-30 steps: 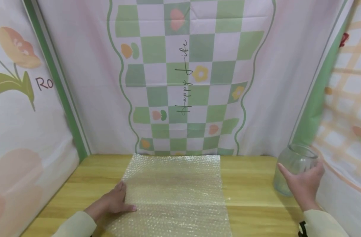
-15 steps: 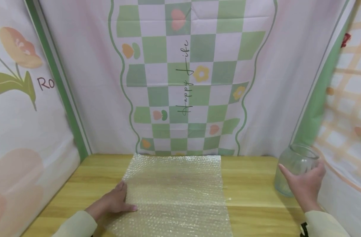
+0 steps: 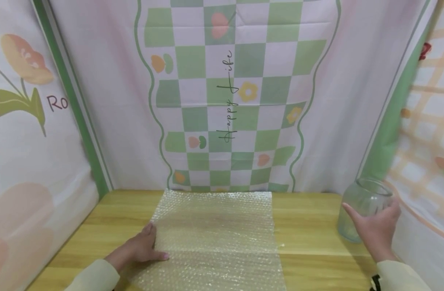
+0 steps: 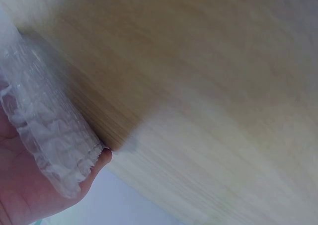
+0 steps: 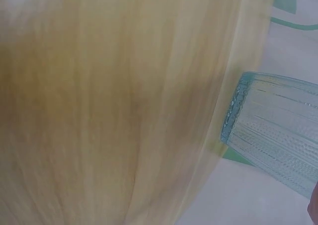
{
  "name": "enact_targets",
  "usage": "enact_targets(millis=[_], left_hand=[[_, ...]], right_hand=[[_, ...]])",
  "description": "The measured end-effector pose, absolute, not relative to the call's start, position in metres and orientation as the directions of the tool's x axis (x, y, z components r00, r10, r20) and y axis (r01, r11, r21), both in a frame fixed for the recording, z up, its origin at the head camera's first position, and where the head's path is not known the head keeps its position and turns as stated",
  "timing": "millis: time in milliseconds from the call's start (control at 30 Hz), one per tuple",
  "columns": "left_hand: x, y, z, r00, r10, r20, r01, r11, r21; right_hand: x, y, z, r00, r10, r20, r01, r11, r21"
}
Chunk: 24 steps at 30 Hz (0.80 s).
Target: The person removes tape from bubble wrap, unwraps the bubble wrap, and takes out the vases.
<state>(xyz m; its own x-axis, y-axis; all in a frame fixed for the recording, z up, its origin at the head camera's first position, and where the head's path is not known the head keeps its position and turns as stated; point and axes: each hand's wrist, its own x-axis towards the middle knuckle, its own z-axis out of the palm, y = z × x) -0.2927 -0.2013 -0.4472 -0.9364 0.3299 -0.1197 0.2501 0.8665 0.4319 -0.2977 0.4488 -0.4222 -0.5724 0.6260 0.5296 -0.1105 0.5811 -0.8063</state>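
A clear sheet of bubble wrap (image 3: 222, 230) lies over the middle of the wooden table. At its left edge my left hand (image 3: 140, 244) rests on the sheet, thumb stretched inward over the bubbles. In the left wrist view, the crinkled bubble wrap edge (image 4: 54, 120) lies against the palm, and a fingertip (image 4: 103, 158) touches the table. On the right, a bluish ribbed glass jar (image 3: 356, 202) with a wide open mouth is upright. My right hand (image 3: 380, 222) grips its near right side, thumb toward the left. The right wrist view shows the jar's thick base (image 5: 234, 108); the fingers behind are mostly hidden.
The wooden tabletop (image 3: 309, 230) shows on both sides of the sheet. A checkered fabric backdrop (image 3: 222, 101) hangs at the table's far edge. Printed cloth panels close in the left (image 3: 36, 161) and right (image 3: 426, 161) sides.
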Motion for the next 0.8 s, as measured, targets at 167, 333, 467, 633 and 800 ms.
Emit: enact_targets(millis=[167,333,467,633,800], left_hand=[[-0.2949,-0.203,-0.4506,-0.938,0.326,-0.113,0.251,0.87,0.424],[-0.2947,-0.204,-0.4529,-0.939,0.322,-0.122,0.242,0.869,0.433],[-0.2927,-0.2025,-0.4497,-0.938,0.322,-0.125,0.242,0.87,0.43],[-0.2938,-0.2021,-0.4497,-0.938,0.323,-0.124,0.243,0.87,0.43],[-0.2952,-0.2023,-0.4508,-0.937,0.327,-0.123,0.248,0.869,0.428]], right_hand=[[-0.3,0.4495,-0.4235,-0.559,0.607,0.565,-0.15,0.595,-0.789],[-0.3005,0.4488,-0.4219,-0.549,0.598,0.584,-0.175,0.601,-0.78],[-0.3003,0.4505,-0.4222,-0.559,0.606,0.566,-0.164,0.589,-0.792],[-0.2977,0.4499,-0.4194,-0.58,0.623,0.525,-0.129,0.566,-0.814],[-0.2952,0.4473,-0.4154,-0.574,0.636,0.516,-0.106,0.567,-0.817]])
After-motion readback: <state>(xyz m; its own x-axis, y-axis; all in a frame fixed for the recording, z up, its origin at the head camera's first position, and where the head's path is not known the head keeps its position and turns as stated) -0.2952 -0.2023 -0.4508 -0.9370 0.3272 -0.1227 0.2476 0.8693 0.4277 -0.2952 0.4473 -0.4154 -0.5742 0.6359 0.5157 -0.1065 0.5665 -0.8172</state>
